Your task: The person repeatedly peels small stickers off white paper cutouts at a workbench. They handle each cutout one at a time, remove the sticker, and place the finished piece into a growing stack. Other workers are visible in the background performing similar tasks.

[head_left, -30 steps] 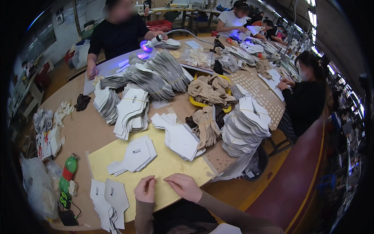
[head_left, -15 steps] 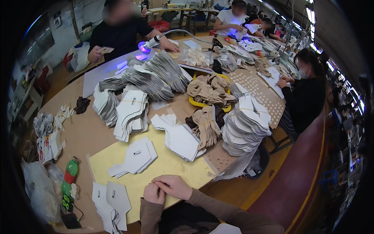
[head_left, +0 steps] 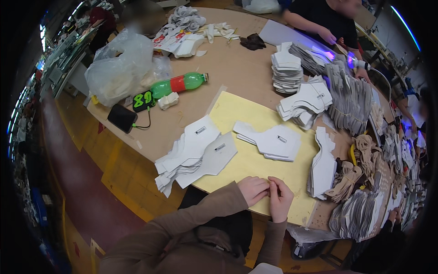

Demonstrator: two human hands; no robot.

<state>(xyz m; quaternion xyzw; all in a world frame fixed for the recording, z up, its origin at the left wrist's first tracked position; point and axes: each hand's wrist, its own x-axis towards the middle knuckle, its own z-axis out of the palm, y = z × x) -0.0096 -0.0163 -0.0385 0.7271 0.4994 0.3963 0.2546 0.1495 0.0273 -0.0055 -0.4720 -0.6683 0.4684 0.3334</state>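
Observation:
My left hand (head_left: 253,190) and my right hand (head_left: 280,199) meet at the near edge of a yellow sheet (head_left: 305,201). Fingers curl on both, with the fingertips pressed together. Whether anything small sits between them is hidden. Just beyond, on the sheet, lies a small stack of white cut shoe-upper pieces (head_left: 279,140). To the left, a fanned stack of similar white pieces (head_left: 200,153) overlaps the sheet's edge. A taller white stack (head_left: 321,164) is on the right. Neither hand touches these stacks.
Farther left are a green bottle (head_left: 194,81) on its side, a black phone-like device (head_left: 122,118) on a cable and a plastic bag (head_left: 118,68). Grey bundles (head_left: 349,96) and beige bundles (head_left: 365,155) crowd the right. Across the table, a person in black (head_left: 315,20) handles a piece.
The view has swung left, so the table things appear shifted and turned. My right hand lay over my left; now the two meet at the fingertips. The stacks look unmoved on the table.

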